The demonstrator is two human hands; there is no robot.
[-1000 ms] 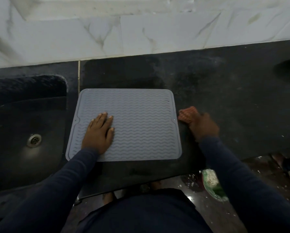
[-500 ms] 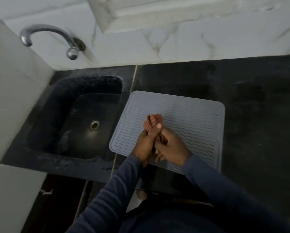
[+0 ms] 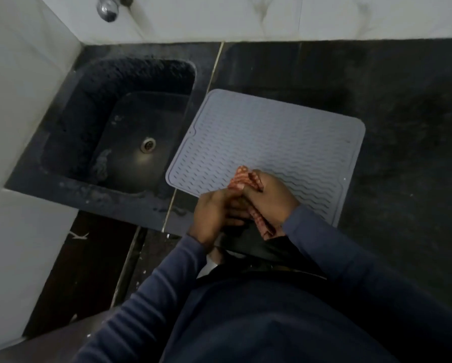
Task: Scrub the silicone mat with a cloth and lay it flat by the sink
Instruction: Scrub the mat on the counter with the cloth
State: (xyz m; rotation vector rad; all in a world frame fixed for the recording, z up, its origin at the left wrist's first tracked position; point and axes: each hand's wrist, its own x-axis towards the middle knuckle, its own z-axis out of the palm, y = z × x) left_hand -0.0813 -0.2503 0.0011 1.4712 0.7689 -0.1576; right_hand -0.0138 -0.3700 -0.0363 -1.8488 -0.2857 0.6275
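Note:
A grey silicone mat (image 3: 266, 145) with wavy ridges lies flat on the dark counter, just right of the sink (image 3: 130, 127). Both hands are together over the mat's near edge. My right hand (image 3: 272, 203) grips a bunched orange-red patterned cloth (image 3: 242, 179), which sticks out above and below the fist. My left hand (image 3: 214, 213) is curled against the right hand and the cloth, its fingers wrapped over it. The near left part of the mat is hidden by the hands.
The dark sink has a metal drain (image 3: 148, 144), and a chrome tap (image 3: 107, 6) is on the white wall above it. A white wall (image 3: 18, 87) closes the left side. Dark countertop (image 3: 408, 121) stretches to the right of the mat. The counter's front edge is just below my hands.
My left hand left the mat and my right hand brought the cloth from the mat's right side; both now hold the cloth together. The view has swung left, showing the sink.

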